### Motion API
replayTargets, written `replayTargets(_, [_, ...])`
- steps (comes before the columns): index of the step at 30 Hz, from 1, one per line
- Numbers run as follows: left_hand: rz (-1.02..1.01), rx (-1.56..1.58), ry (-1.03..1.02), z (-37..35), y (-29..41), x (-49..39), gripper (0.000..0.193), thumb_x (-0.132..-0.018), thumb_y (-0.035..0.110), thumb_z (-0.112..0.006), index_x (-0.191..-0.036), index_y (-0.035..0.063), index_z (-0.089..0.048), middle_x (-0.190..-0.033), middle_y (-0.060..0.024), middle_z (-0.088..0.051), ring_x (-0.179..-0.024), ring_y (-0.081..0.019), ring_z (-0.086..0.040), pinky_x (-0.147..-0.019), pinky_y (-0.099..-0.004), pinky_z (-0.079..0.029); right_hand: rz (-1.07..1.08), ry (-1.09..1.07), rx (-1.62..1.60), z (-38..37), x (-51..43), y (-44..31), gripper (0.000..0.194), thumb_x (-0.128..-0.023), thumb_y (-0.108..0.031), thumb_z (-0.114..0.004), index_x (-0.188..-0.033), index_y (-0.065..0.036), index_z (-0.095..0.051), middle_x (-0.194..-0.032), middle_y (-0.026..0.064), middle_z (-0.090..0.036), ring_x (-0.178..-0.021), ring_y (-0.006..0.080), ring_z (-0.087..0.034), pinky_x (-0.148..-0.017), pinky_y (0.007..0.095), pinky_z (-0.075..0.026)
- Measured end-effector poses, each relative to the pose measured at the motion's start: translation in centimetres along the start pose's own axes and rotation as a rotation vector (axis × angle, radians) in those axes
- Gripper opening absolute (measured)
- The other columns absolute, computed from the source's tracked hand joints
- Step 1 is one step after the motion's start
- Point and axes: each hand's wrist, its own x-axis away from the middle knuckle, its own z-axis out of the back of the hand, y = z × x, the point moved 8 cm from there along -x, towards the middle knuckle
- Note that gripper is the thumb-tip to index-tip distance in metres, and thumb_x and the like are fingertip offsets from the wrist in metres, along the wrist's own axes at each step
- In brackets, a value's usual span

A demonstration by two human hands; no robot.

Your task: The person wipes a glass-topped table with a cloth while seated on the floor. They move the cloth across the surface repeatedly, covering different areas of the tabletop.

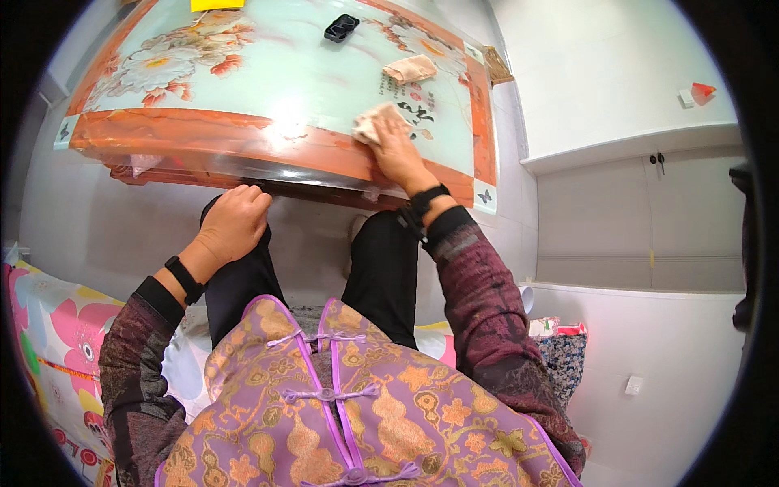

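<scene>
My right hand presses a crumpled beige cloth flat against the near right part of a low table, its fingers spread over the cloth. The tabletop has a printed flower pattern, an orange border and a glossy clear cover. Curled into a loose fist, my left hand rests by my left knee, just short of the table's front edge; nothing shows in it. A second beige cloth, folded, lies farther back on the tabletop, beyond the right hand.
A small black plastic tray sits toward the table's far side. Part of a yellow object shows at the top edge. To the right stands a grey two-door cabinet. A floral-covered seat is at left, with a patterned bag on the right.
</scene>
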Motion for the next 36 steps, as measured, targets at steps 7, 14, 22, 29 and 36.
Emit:
replayTargets(7, [0.027, -0.063, 0.008, 0.2, -0.4, 0.4, 0.011, -0.08, 0.006, -0.06, -0.089, 0.0042, -0.056, -0.086, -0.012, -0.056, -0.088, -0.0334, -0.056, -0.083, -0.0423, -0.047, 0.126, -0.168, 0.021, -3.2, -5.8, -12.3, 0.053, -0.092, -0.015, -0.051, -0.142, 0.0, -0.043, -0.149, 0.0319, -0.036, -0.143, 0.0419, -0.031, -0.119, 0.0434, -0.026])
replayTargets(14, [0.033, -0.102, 0.012, 0.5, -0.2, 1.0, 0.012, -0.08, 0.006, -0.06, -0.092, 0.0046, -0.058, -0.087, -0.012, -0.056, -0.089, -0.0329, -0.056, -0.084, -0.0422, -0.047, 0.062, -0.058, -0.005, -0.6, -2.8, -5.7, 0.048, -0.095, -0.021, -0.054, -0.141, -0.009, -0.047, -0.151, 0.0231, -0.039, -0.142, 0.0374, -0.036, -0.115, 0.0421, -0.033])
replayTargets(22, [-0.004, -0.069, 0.024, 0.6, -0.4, 1.2, 0.013, -0.076, 0.008, -0.062, -0.088, 0.0052, -0.056, -0.085, -0.0112, -0.055, -0.087, -0.0324, -0.056, -0.08, -0.0423, -0.048, -0.002, 0.132, 0.133, 7.4, 5.6, 14.3, 0.035, -0.097, -0.02, -0.051, -0.127, -0.006, -0.059, -0.127, 0.0188, -0.057, -0.122, 0.0378, -0.05, -0.105, 0.0434, -0.04])
replayTargets(29, [-0.002, 0.007, -0.041, 0.4, -0.9, 1.0, 0.013, -0.078, 0.01, -0.062, -0.09, 0.0055, -0.057, -0.086, -0.0112, -0.055, -0.087, -0.0324, -0.056, -0.082, -0.0421, -0.047, -0.241, 0.043, 0.307, 2.2, 3.3, 20.6, 0.048, -0.094, -0.025, -0.053, -0.133, 0.002, -0.053, -0.136, 0.0266, -0.052, -0.13, 0.0401, -0.045, -0.111, 0.0459, -0.033])
replayTargets(36, [-0.029, 0.018, -0.028, 0.5, -1.1, 0.8, 0.011, -0.078, 0.011, -0.062, -0.085, 0.0072, -0.055, -0.084, -0.0086, -0.054, -0.085, -0.0279, -0.057, -0.079, -0.039, -0.046, -0.122, -0.004, 0.08, -1.5, -8.2, 6.6, 0.051, -0.098, -0.029, -0.051, -0.141, -0.002, -0.047, -0.145, 0.0257, -0.045, -0.137, 0.0422, -0.038, -0.114, 0.0492, -0.029])
